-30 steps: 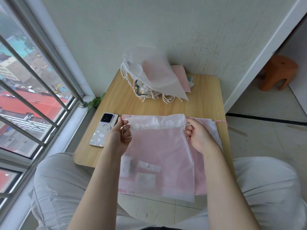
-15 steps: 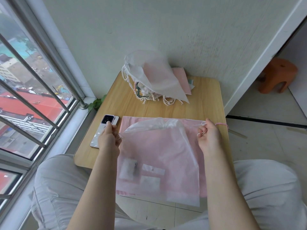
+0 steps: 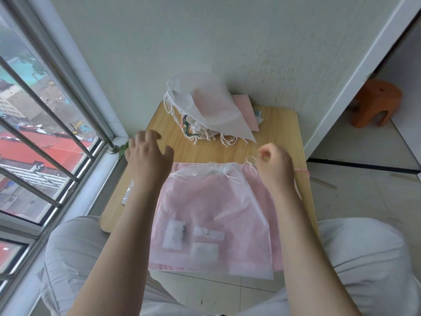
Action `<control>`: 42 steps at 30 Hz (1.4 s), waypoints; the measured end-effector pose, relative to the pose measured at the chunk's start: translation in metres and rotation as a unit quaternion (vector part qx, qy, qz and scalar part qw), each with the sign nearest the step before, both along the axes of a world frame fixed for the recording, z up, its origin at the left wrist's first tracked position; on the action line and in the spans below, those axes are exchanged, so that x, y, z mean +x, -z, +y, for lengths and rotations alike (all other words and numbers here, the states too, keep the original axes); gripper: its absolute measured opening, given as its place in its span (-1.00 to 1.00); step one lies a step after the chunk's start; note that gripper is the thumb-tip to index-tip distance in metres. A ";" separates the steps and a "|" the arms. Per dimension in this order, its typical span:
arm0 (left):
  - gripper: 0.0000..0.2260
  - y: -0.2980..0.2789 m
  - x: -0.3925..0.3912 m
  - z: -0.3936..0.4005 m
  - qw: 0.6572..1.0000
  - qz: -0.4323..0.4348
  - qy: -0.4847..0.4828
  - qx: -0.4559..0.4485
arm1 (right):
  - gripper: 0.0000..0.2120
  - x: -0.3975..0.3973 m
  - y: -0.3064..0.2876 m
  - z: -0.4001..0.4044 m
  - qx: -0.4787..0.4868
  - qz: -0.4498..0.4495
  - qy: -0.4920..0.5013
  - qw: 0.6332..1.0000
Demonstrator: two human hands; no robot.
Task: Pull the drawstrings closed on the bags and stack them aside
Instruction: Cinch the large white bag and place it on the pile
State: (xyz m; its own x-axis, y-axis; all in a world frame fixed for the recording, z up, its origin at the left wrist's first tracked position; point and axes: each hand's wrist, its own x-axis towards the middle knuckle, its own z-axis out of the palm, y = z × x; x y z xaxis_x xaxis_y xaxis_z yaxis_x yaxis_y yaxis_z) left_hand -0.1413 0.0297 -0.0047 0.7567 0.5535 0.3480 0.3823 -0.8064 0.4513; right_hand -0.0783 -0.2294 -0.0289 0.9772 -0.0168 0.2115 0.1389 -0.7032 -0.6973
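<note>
A translucent white drawstring bag [image 3: 211, 213] lies on a pink sheet [image 3: 276, 258] at the near edge of the small wooden table [image 3: 284, 137]. Its mouth [image 3: 213, 173] is gathered into a tight bunch, and small white packets [image 3: 174, 236] show through near the bottom. My left hand [image 3: 148, 156] hovers left of the mouth with fingers spread, holding nothing. My right hand [image 3: 274, 165] is right of the mouth with fingers curled. A white drawstring loop [image 3: 250, 159] sits at its fingertips; whether they pinch it is unclear. A pile of closed bags [image 3: 205, 106] rests at the table's back.
A phone [image 3: 127, 195] lies on the table's left side, mostly hidden by my left forearm. Barred windows [image 3: 57, 137] run along the left. The wall stands right behind the table. An orange stool [image 3: 376, 101] is on the floor at right. My knees flank the table.
Both hands pulled the drawstrings outward and the bag's mouth cinched shut. My left hand then let go of its string, opened and lifted away. My right hand moved up and inward.
</note>
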 end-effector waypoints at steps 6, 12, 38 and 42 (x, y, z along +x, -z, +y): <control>-0.83 0.034 -0.015 -0.043 0.970 0.214 0.106 -0.031 | -0.95 -0.015 0.015 0.037 -0.211 0.005 -0.131 0.969; -0.77 0.060 -0.027 -0.060 0.989 0.114 0.092 0.001 | -0.86 -0.022 0.031 0.038 -0.261 -0.011 -0.100 0.960; -0.69 0.038 0.017 -0.058 0.955 0.173 0.126 -0.204 | -0.78 -0.009 0.025 0.040 -0.013 0.142 -0.110 0.984; -0.69 0.041 0.016 -0.040 0.954 0.179 0.111 -0.211 | -0.64 -0.006 0.025 0.034 0.029 0.115 -0.051 0.992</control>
State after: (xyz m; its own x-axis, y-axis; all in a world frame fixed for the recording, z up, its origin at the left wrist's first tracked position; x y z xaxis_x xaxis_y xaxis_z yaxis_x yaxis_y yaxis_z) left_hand -0.1249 -0.0103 -0.0455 0.9006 0.3988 -0.1731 0.4130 -0.6605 0.6270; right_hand -0.0843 -0.1954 -0.0542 0.9968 0.0786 -0.0152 0.0398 -0.6516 -0.7576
